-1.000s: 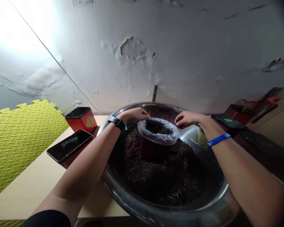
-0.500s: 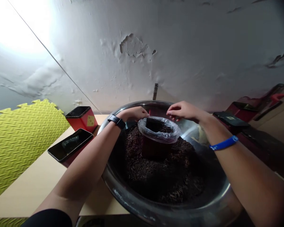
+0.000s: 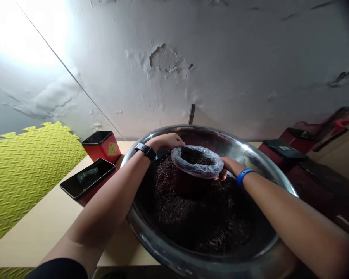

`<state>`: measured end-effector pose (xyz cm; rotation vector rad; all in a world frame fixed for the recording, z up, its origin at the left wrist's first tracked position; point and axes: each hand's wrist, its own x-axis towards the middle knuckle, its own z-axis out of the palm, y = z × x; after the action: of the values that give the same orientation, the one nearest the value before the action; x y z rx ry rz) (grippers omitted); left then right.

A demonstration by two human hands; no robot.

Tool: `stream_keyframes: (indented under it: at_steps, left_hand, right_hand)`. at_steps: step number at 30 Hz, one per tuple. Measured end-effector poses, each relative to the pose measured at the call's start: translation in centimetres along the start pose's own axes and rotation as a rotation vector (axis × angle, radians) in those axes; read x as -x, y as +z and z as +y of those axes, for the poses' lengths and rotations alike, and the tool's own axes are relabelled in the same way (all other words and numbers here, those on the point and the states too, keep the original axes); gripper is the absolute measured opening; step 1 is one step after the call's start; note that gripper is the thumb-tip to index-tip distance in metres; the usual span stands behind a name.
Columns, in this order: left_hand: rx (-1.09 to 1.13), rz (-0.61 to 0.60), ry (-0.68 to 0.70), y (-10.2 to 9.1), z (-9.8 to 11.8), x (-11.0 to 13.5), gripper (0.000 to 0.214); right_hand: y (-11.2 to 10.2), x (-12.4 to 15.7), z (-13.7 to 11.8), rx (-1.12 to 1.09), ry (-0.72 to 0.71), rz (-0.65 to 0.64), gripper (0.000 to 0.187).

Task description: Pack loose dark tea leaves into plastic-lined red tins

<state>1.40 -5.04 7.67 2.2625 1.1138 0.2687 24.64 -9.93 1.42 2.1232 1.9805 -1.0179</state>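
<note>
A dark red tin (image 3: 189, 186) stands upright in a large steel basin (image 3: 163, 255), on a bed of dark loose tea leaves (image 3: 174, 211). A clear plastic bag (image 3: 192, 167) lines the tin, its edge folded out over the rim, with more leaves inside. At the far left of the rim, my left hand (image 3: 173, 140) is closed, pinching the bag's edge. Against the right side of the tin, my right hand (image 3: 229, 167) curls below the bag's overhang; some of its fingers are hidden behind the plastic.
Two open red tins, one farther back (image 3: 101, 145) and one nearer (image 3: 88, 180), stand left on the wooden table (image 3: 26, 236). More dark red tins (image 3: 282, 153) are at the right. Yellow foam matting (image 3: 31, 166) lies left; a peeling wall (image 3: 235, 69) rises behind.
My right hand has come down from above the basin to the right side of the lined tin. My left hand has stayed at the bag's edge.
</note>
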Motion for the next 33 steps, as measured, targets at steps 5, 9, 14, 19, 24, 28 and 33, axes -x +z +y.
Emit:
stream_keyframes:
  at_steps: [5, 9, 14, 19, 24, 28, 33]
  left_hand:
    - [-0.002, 0.006, 0.007, 0.1, 0.0, -0.1, 0.022]
    - [-0.007, 0.013, 0.014, 0.1, -0.1, -0.1, 0.019]
    - [-0.004, 0.005, -0.003, 0.1, 0.4, 0.3, 0.017]
    - [0.022, 0.013, 0.019, 0.1, 0.1, 0.0, 0.017]
    - [-0.003, 0.007, 0.04, 0.1, -0.5, -0.5, 0.018]
    - [0.007, 0.003, 0.039, 0.1, -0.4, -0.5, 0.019]
    - [-0.009, -0.011, 0.039, 0.2, -0.4, -0.5, 0.018]
  right_hand:
    - [-4.0, -1.5, 0.5, -0.113, 0.082, 0.188, 0.015]
    - [-6.7, -0.4, 1.1, -0.204, 0.011, 0.411, 0.029]
    - [-5.5, 3.1, -2.8, -0.419, -0.43, 0.344, 0.034]
    - [-3.5, 5.9, -6.8, -0.113, -0.588, 0.254, 0.035]
    - [-4.6, 6.9, -5.8, 0.128, -0.517, 0.22, 0.036]
    - [-4.1, 6.2, -5.8, 0.261, -0.572, 0.197, 0.039]
    - [-3.4, 5.3, -6.2, 0.142, -0.706, 0.287, 0.05]
